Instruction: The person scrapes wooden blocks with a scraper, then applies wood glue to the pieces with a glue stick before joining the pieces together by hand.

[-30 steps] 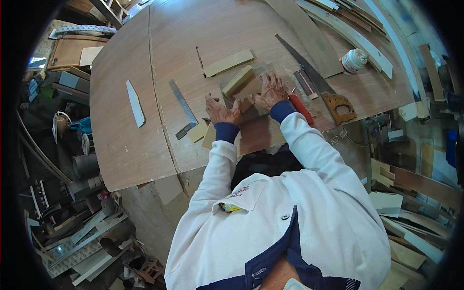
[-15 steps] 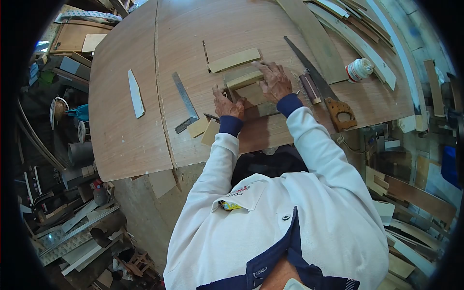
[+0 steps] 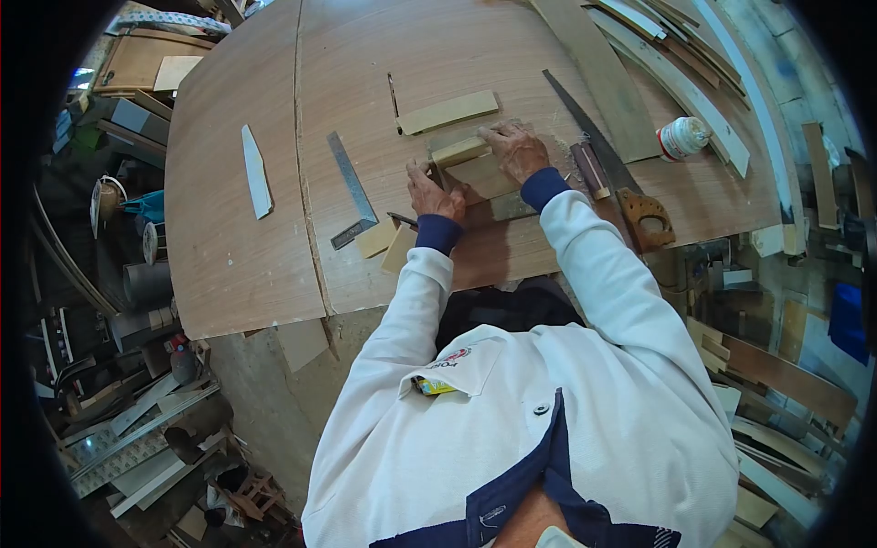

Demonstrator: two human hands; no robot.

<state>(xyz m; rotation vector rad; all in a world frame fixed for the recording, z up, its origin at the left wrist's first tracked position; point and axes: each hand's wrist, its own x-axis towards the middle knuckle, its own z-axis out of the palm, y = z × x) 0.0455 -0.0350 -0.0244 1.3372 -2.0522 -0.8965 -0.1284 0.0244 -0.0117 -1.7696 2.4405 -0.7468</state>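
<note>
Both hands have moved from the near side of the wooden block to its two ends over the last second, and the block has turned to sit more squarely across the person's front. It lies between the hands on a flat panel, just nearer the body than a loose wooden strip. Uneven pressure from the two ends could skew it, or a fingertip could slip off its short end face. Close on the right, a sleeve could knock the dark wooden piece against the handsaw. On the left hand the fingers are curled, with thumb and forefinger well parted and the forefinger at the block's left end. Those of the right hand bend over the other end; whether they pinch it or merely rest there, I cannot tell.
</note>
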